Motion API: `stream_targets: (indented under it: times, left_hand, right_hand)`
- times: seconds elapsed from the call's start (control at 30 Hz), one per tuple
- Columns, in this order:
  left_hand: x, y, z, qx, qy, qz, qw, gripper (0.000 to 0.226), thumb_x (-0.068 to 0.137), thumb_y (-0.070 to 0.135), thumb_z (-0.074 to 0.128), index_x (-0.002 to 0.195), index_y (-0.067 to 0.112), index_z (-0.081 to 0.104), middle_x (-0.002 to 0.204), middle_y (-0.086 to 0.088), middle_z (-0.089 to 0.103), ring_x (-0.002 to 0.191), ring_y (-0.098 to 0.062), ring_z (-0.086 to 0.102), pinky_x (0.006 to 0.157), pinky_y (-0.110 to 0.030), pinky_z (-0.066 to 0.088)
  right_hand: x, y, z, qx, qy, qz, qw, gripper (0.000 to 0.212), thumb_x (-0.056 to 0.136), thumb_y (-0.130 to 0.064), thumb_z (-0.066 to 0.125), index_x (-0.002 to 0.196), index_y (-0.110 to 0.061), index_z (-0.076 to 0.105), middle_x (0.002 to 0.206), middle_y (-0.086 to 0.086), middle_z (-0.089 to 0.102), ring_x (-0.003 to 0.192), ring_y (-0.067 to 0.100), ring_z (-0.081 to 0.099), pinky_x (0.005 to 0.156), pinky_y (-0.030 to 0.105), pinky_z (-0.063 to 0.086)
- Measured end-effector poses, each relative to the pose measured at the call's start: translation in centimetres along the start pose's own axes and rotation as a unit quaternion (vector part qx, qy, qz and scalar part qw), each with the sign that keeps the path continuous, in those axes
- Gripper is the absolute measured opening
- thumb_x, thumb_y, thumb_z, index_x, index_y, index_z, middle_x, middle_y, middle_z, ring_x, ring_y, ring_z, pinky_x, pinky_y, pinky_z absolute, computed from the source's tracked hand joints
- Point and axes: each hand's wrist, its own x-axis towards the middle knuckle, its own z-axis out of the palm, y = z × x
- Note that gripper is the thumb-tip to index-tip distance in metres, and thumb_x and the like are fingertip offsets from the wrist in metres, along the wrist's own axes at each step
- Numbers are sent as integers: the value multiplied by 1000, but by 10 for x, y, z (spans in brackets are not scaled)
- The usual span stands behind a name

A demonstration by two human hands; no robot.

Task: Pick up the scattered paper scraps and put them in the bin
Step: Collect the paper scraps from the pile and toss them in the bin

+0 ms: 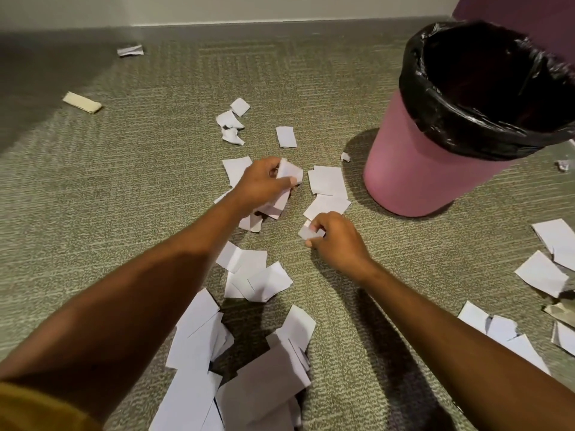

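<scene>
Several white paper scraps (326, 181) lie scattered over the grey-green carpet in front of me. My left hand (261, 185) is low over the middle of them and grips a bunch of scraps (289, 174), some hanging below the palm. To its right, my right hand (336, 241) pinches a small scrap (308, 233) just above the carpet. The pink bin (413, 169), lined with a black bag (435, 98), stands upright at the right, a short way beyond my right hand; its inside looks dark.
More scraps lie close to me (199, 343) and at the right edge (541, 272). A crumpled scrap (130, 50) and a cream folded piece (82, 102) lie far left. A wall with skirting runs along the back; a purple surface (513, 7) rises behind the bin.
</scene>
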Motion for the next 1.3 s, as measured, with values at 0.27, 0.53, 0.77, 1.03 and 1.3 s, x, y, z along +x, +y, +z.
stream_targets:
  times: [0.27, 0.53, 0.77, 1.03, 1.3]
  left_hand:
    - [-9, 0, 4, -100, 29, -53, 993, 26, 99, 17, 77, 124, 8, 73, 112, -6, 80, 92, -12, 77, 75, -26, 59]
    - [-12, -5, -3, -131, 35, -86, 987, 14, 106, 16, 67, 118, 9, 68, 100, -19, 75, 80, -30, 71, 73, -48, 61]
    - [-28, -13, -22, 79, 43, -65, 994, 29, 94, 33, 83, 101, 11, 65, 84, 0, 69, 63, -2, 65, 49, -15, 45]
    - [-48, -28, -27, 395, -42, -57, 916, 78, 59, 66, 97, 107, 18, 59, 105, -1, 67, 94, -22, 60, 75, -38, 52]
    - [-50, -28, -23, 388, -86, -76, 914, 33, 88, 36, 86, 105, 17, 65, 104, -8, 70, 89, -24, 66, 62, -30, 45]
  right_hand:
    - [25, 4, -6, -2, 144, 153, 978, 80, 81, -51, 89, 138, -11, 49, 139, 11, 48, 123, 31, 55, 78, 35, 45]
    - [54, -7, -3, 18, 126, 199, 972, 113, 65, -45, 101, 154, -12, 40, 151, 10, 45, 133, 32, 52, 93, 44, 52]
    - [45, -5, 0, 25, 119, 179, 976, 71, 76, -47, 93, 131, -19, 57, 122, 5, 70, 112, 32, 64, 82, 47, 59]
    - [25, -12, 3, 17, 105, 163, 981, 55, 96, -41, 79, 136, -8, 62, 128, 11, 71, 114, 35, 68, 79, 37, 52]
    - [0, -6, 1, 82, 49, 155, 983, 58, 90, -39, 84, 133, -4, 65, 123, 13, 72, 107, 35, 69, 84, 40, 59]
